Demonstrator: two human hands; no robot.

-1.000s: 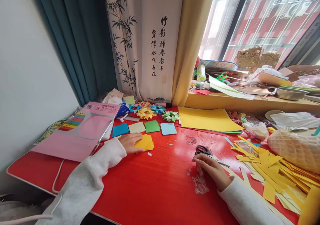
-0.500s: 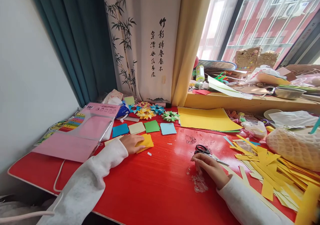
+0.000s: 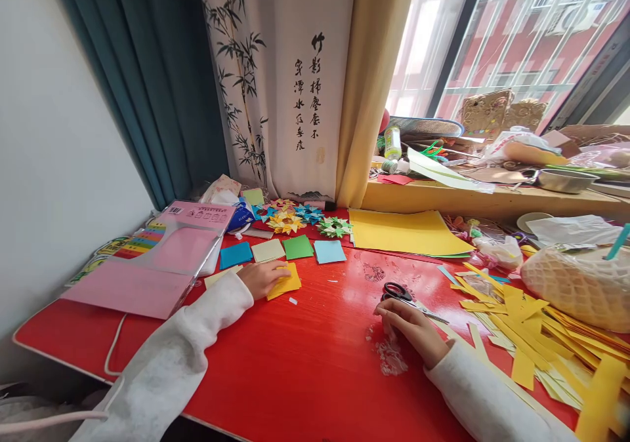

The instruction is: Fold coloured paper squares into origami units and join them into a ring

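Note:
My left hand (image 3: 266, 279) lies at the left edge of a small stack of yellow paper squares (image 3: 287, 284), its fingers bent together over the stack. Just beyond are stacks of blue squares (image 3: 235, 256), cream squares (image 3: 268, 250), green squares (image 3: 298, 247) and light blue squares (image 3: 330, 252). More pale squares (image 3: 221, 277) lie partly under my left wrist. My right hand (image 3: 411, 327) rests on the table with loosely curved fingers, holding nothing visible. It is beside black-handled scissors (image 3: 398, 290) and above a little heap of clear, crumpled scraps (image 3: 392, 358).
Folded paper star rings (image 3: 286, 221) sit at the back, beside large yellow sheets (image 3: 398, 231). Yellow and cream paper strips (image 3: 529, 334) pile up on the right, near a woven-patterned container (image 3: 573, 288). A pink paper pack (image 3: 147, 281) covers the left side of the red table (image 3: 295, 376).
The fingers of my left hand have drawn back and curled, showing more of the yellow squares. My right hand stays in place. The view has shifted very slightly.

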